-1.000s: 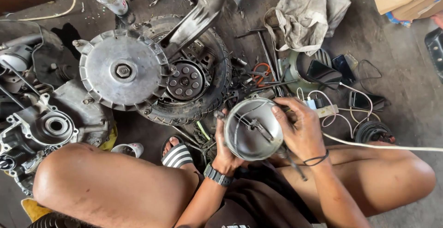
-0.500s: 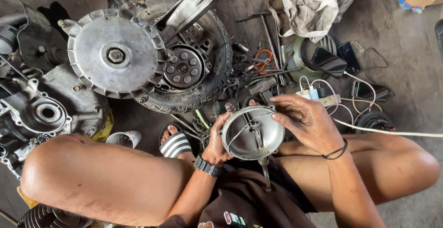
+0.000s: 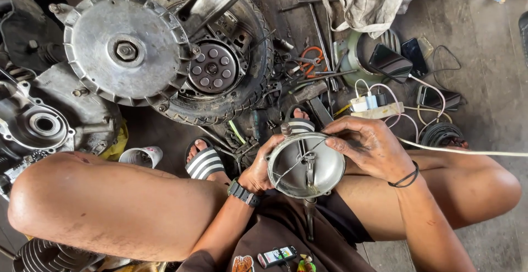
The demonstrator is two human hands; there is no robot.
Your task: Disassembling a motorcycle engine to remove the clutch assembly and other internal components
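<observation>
While we squat on the workshop floor point(image 3: 484, 79), both hands close fingers on the round polished metal bowl point(image 3: 306, 165): left hand point(image 3: 263, 172) under, right hand point(image 3: 369, 146) pinching its rim; it looks light, stiff, slippery

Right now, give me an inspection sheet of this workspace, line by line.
Surface: dark, stained concrete floor; the person sits low over it.
Job's things: round metal bowl-shaped part with a wire across its hollow, held above the lap.
Clutter: finned metal disc on a tyre, engine casing, orange-handled pliers, grey rag, paper cup.
Grips: left hand cups the part's rim; right hand pinches its upper edge.
Cables: white cable across the right knee; power strip with leads.
Surroundings: phones on the floor.
</observation>
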